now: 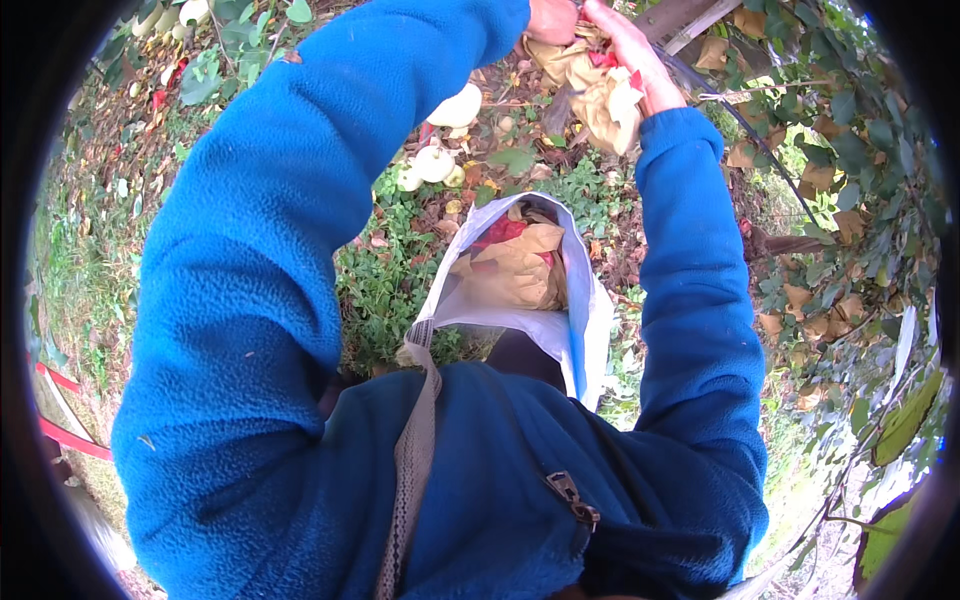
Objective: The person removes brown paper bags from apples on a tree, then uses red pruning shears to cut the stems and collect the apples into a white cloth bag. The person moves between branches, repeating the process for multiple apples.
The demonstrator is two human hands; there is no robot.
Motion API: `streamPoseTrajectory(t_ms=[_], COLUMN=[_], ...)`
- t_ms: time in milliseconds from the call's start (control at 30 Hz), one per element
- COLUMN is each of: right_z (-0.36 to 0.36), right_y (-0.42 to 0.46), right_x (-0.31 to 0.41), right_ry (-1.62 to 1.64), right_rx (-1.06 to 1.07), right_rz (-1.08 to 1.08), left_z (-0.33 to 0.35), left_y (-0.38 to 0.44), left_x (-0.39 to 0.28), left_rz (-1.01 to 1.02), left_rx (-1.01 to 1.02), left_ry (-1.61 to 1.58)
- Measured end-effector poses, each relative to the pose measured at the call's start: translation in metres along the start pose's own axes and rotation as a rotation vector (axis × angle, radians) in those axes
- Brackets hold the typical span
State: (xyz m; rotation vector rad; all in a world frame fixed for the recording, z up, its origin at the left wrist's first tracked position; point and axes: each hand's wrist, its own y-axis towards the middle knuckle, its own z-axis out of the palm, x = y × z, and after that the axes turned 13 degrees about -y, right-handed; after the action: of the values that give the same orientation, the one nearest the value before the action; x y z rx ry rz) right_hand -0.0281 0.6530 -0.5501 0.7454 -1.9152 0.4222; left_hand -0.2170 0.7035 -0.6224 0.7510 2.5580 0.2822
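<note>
At the top edge of the view, my right hand (643,64) is closed around several crumpled tan paper bags (596,97) with red and pale parts. My left hand (553,20) touches the upper end of the same bundle; its fingertips are partly cut off by the frame, and what they grip is hidden. Below, a white sack (587,322) hangs open at my front from a woven strap (420,442) across my body. More crumpled tan and red paper bags (517,262) lie inside the sack.
Tree branches with leaves and tan paper bags (817,176) fill the right side. A dark thin cable or hose (757,139) crosses there. Pale round fruits (433,163) lie on leafy ground beyond the sack. Red-and-white bars (75,442) stand at the far left.
</note>
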Motion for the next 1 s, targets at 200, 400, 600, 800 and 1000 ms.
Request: streamPoseTrajectory(t_ms=[200,400,600,800,1000], right_z=[-0.05,0.016,0.109,0.117,0.083], right_y=[-0.049,-0.192,-0.239,-0.254,-0.214], right_x=[-0.011,0.041,-0.023,-0.118,-0.205], right_ry=[-0.245,0.315,-0.717,-1.149,-0.776], right_rx=[-0.261,-0.636,-0.25,0.322,0.414], right_rz=[-0.122,-0.365,-1.069,-0.72,0.297], left_z=[-0.061,-0.044,0.042,0.057,0.157], left_y=[-0.031,-0.063,-0.144,-0.161,-0.143], left_x=[-0.117,-0.173,-0.173,-0.177,-0.26], left_rz=[-0.246,-0.068,0.013,-0.127,0.03], left_rx=[0.368,0.817,0.619,0.179,-0.156], left_ry=[-1.263,-0.163,-0.146,-0.23,-0.677])
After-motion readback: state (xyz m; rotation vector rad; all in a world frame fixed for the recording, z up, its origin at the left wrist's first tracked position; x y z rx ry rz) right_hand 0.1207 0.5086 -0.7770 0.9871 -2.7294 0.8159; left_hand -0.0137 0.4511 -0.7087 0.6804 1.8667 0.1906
